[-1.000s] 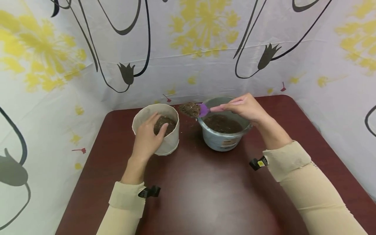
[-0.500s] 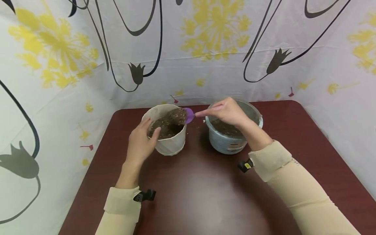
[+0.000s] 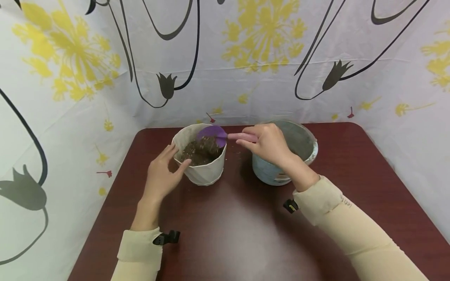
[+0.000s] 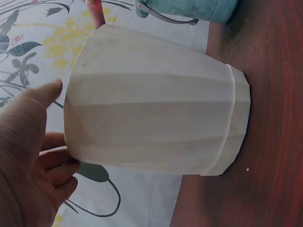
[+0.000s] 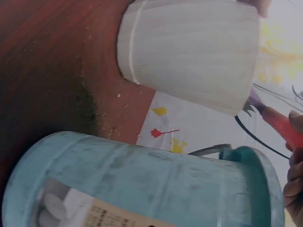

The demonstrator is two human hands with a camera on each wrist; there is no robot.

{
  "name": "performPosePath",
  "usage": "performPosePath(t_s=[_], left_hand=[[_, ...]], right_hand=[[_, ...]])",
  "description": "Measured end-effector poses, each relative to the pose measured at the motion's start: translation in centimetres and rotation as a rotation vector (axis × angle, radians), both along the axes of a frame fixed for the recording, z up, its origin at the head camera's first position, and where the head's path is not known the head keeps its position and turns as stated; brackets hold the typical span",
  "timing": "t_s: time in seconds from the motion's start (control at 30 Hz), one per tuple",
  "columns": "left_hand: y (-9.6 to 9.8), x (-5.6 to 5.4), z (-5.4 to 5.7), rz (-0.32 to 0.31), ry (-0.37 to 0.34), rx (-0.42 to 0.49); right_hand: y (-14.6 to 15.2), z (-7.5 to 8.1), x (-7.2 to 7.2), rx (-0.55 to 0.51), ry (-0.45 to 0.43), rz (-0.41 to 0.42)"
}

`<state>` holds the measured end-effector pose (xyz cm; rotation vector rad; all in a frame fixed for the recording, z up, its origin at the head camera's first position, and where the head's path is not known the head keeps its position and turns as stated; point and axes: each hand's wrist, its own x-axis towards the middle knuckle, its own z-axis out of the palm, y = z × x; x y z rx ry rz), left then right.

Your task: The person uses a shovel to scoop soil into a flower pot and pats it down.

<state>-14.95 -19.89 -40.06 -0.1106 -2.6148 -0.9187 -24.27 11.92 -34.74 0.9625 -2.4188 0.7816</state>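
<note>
My right hand (image 3: 270, 143) grips the pink handle of a trowel (image 3: 242, 137), its purple blade tilted over the white pot (image 3: 204, 173). Dark soil (image 3: 202, 151) lies in the pot, and some is at the blade's lower edge. At the pot's left rim is my left hand (image 3: 162, 171), fingers spread, fingertips right at the rim. In the left wrist view, the fingers (image 4: 61, 165) of that hand touch the rim's edge, with the thumb raised apart. Past my right hand stands a light blue bucket (image 3: 268, 169), its soil mostly hidden by the hand and wrist.
Both containers stand near the far edge of a dark red-brown table (image 3: 232, 226). A patterned white cloth (image 3: 225, 89) hangs behind it. Soil crumbs (image 5: 106, 127) are scattered between pot and bucket. The bucket has a grey handle (image 5: 210, 150) and a label (image 5: 94, 208).
My right hand has carried the loaded trowel left from the bucket to over the pot and tipped it, so soil has dropped in. My left hand has shifted slightly outward to the rim.
</note>
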Motion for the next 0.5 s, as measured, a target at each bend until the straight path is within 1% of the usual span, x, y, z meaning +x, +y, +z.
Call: performPosePath(t_s=[0.13, 0.23, 0.3, 0.37, 0.43, 0.5], left_hand=[[-0.6, 0.0, -0.2, -0.054, 0.009, 0.002], [-1.2, 0.0, -0.3, -0.096, 0.029, -0.018], [-1.5, 0.0, -0.5, -0.122, 0.075, -0.045], [-1.8, -0.1, -0.7, -0.140, 0.138, -0.078], [-1.8, -0.2, -1.0, -0.142, 0.207, -0.101], [-1.7, -0.3, -1.2, -0.130, 0.267, -0.108]], right_hand=[[0.0, -1.1, 0.5, -0.001, 0.132, -0.002], [0.0, -1.7, 0.8, 0.008, 0.169, 0.000], [-0.1, -1.9, 0.9, 0.013, 0.144, 0.006], [-0.3, -1.9, 1.0, 0.006, 0.095, 0.003], [-0.4, -1.9, 1.1, -0.028, 0.040, -0.005], [-0.6, -1.7, 1.3, -0.087, -0.003, -0.015]])
